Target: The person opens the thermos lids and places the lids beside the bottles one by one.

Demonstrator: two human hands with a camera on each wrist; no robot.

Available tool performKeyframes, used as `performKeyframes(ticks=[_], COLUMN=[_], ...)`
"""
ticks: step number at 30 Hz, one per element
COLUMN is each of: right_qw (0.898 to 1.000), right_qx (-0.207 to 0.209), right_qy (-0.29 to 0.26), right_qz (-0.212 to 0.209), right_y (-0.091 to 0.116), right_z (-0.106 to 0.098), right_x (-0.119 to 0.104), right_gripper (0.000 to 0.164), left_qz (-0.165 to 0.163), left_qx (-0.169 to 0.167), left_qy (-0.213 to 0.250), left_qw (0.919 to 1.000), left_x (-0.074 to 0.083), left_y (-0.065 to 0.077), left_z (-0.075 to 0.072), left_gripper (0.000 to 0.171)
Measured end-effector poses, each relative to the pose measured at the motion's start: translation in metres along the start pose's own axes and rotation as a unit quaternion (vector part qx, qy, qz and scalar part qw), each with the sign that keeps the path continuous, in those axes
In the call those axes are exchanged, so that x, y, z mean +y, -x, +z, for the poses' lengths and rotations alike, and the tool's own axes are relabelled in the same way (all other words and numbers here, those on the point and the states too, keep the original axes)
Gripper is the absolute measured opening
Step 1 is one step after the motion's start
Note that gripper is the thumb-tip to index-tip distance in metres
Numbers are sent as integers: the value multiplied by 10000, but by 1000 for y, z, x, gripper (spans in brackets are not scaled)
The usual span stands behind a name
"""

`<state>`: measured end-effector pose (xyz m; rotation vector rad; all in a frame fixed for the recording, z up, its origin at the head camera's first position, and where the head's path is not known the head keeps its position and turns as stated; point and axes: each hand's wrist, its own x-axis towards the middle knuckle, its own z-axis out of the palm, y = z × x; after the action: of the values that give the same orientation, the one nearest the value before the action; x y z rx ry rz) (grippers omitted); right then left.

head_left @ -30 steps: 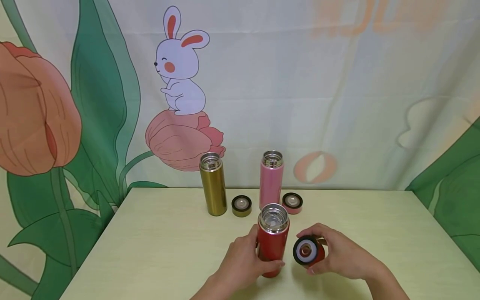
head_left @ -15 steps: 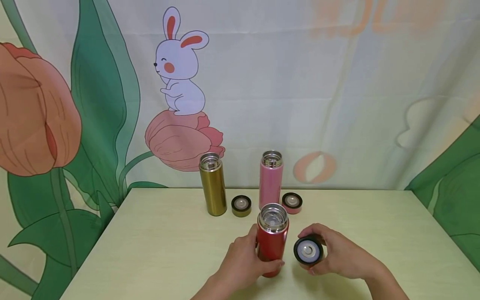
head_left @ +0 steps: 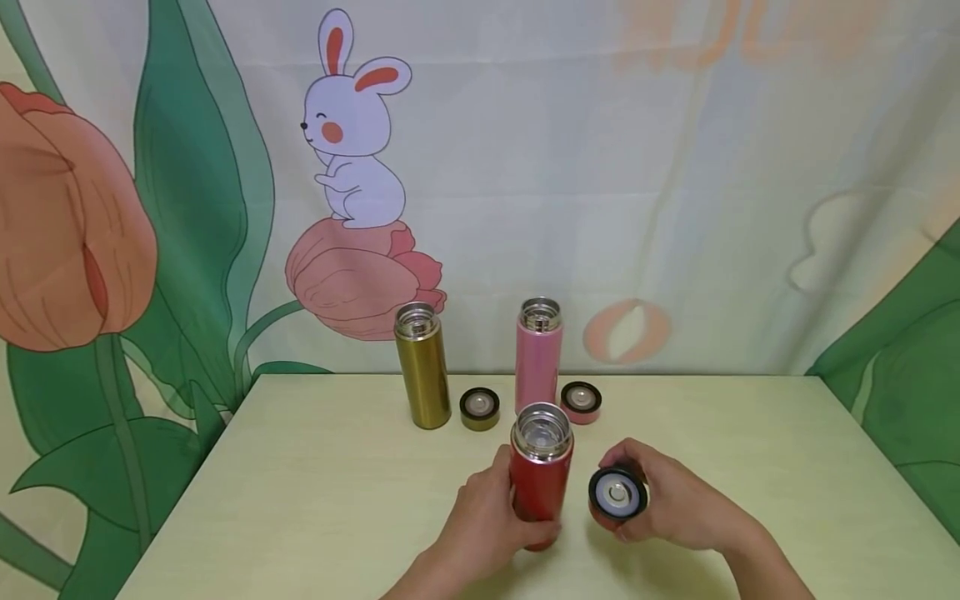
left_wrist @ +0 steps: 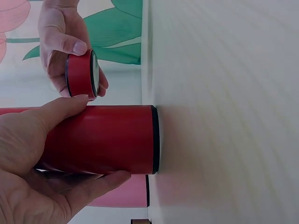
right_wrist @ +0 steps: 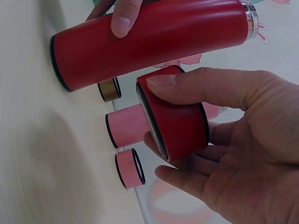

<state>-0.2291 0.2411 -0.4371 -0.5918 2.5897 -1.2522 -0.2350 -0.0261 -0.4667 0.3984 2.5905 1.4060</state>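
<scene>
My left hand [head_left: 483,521] grips the lower body of a red vacuum flask [head_left: 542,483], thumb across its front. The flask is upright with its steel mouth uncovered, its base right at the tabletop in the left wrist view. To its right, my right hand [head_left: 675,504] holds the red flask lid [head_left: 618,493] between thumb and fingers. The lid's black-ringed inner face with a pale disc points up toward the head view. In the right wrist view, the thumb [right_wrist: 173,88] presses the lid's side, the other fingers behind it. Lid and flask are apart.
Behind stand an uncapped gold flask [head_left: 423,367] and an uncapped pink flask [head_left: 537,358]. The gold lid [head_left: 480,410] and pink lid [head_left: 581,403] lie inner face up on the pale table [head_left: 315,483]. A printed cloth [head_left: 495,167] hangs along the back edge.
In the right hand the red lid has tilted, so its pale inner disc faces the head view more fully. The left hand keeps its grip on the flask. The head view has shifted slightly.
</scene>
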Motion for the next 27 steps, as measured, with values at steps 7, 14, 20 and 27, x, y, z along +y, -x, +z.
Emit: performKeyframes(ticks=[7, 14, 20, 27], right_qw=[9996, 9981, 9949, 9918], right_qx=[141, 579, 958, 1210], right_qy=[-19, -48, -22, 131], right_qz=[228, 200, 310, 403], right_y=[-3, -9, -19, -32], right_z=[1, 5, 5, 4], right_x=[1, 7, 14, 23], right_gripper=[67, 71, 72, 70], left_qz=[178, 237, 297, 490], left_qx=[172, 281, 306, 516], left_qy=[-150, -268, -289, -391], left_qw=[9996, 9990, 9987, 9967], left_x=[1, 3, 6, 5], left_y=[-4, -14, -27, -40], left_z=[1, 0, -1, -1], left_gripper=[70, 68, 70, 70])
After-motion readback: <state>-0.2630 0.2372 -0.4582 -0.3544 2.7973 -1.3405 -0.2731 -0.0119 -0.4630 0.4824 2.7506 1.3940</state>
